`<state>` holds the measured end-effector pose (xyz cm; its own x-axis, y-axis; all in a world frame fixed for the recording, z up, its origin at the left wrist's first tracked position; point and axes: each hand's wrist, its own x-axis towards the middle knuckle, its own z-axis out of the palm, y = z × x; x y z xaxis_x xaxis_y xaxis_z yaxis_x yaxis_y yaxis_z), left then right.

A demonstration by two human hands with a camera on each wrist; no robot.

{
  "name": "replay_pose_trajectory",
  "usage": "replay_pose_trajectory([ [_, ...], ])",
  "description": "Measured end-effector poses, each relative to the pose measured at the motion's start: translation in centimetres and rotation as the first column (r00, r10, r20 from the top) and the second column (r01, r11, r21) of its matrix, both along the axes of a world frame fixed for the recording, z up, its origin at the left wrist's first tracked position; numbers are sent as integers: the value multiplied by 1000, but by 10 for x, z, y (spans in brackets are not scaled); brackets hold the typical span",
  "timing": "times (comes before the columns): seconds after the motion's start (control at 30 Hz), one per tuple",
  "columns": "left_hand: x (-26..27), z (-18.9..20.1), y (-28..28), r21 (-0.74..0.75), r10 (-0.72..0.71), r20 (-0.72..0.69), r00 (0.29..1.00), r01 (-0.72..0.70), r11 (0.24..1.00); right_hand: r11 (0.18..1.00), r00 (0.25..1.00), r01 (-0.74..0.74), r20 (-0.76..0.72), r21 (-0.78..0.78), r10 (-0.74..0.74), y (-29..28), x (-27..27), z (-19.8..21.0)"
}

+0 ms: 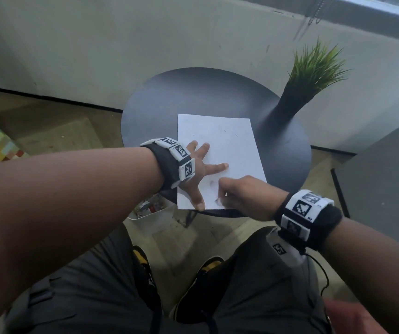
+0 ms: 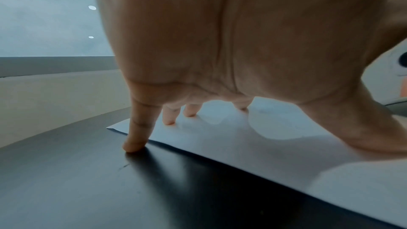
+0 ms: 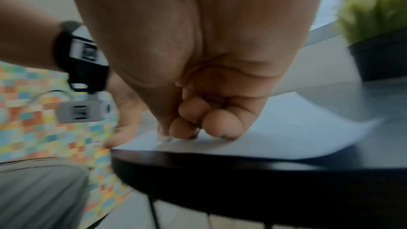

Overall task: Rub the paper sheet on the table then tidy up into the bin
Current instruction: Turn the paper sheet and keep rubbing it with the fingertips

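Note:
A white paper sheet (image 1: 229,145) lies on the round dark table (image 1: 169,97), its near edge at the table's rim. My left hand (image 1: 200,169) is spread flat on the sheet's left side, fingers straight; in the left wrist view the little finger (image 2: 136,138) touches bare table beside the paper (image 2: 242,145). My right hand (image 1: 222,189) is curled at the sheet's near edge, fingertips (image 3: 222,126) pressed down on the paper (image 3: 286,131). A small pale piece, seemingly an eraser (image 3: 164,137), shows pinched under them. Faint grey smudges (image 1: 211,183) mark the paper there.
A white bin (image 1: 150,213) with colourful scraps stands on the floor under the table's near left edge. A grass plant in a tall black pot (image 1: 287,109) stands at the table's right, close to the sheet. A wall runs behind; my knees are below.

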<state>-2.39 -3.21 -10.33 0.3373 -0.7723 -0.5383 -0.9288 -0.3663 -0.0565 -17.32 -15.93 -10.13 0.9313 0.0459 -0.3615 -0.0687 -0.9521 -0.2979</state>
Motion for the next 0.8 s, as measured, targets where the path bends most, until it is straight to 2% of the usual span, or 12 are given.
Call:
replay_pose_trajectory([
  [0.1,-1,1,0,8,8,3,1000,-8,1000,959,958,281,70,-38,-278,-33,4,2],
  [0.13,-1,2,0,13,8,4,1000,-8,1000,941,940,335,86,-49,-331,-36,2,0],
  [0.17,0,2,0,15,5,3,1000,-5,1000,943,942,329,93,-54,-323,-34,0,-1],
  [0.27,1,3,-2,20,1,-1,1000,-1,1000,990,989,139,42,18,-140,-10,-11,-3],
  [0.3,1,3,-2,26,3,-4,1000,-3,1000,991,992,123,29,45,-124,-9,-12,-2],
  [0.47,-1,9,-5,15,33,-37,999,-32,999,924,919,382,117,-29,-377,-36,-8,-5],
  [0.63,-14,3,-11,-95,111,-46,993,-115,989,969,967,246,66,32,-248,-14,-18,-8],
  [0.73,-17,-3,-11,-129,134,-48,990,-139,982,918,912,396,110,25,-396,-32,-14,-8],
  [0.8,-17,-3,-8,-118,146,-62,987,-153,981,903,895,429,139,-5,-424,-32,-14,-11],
])
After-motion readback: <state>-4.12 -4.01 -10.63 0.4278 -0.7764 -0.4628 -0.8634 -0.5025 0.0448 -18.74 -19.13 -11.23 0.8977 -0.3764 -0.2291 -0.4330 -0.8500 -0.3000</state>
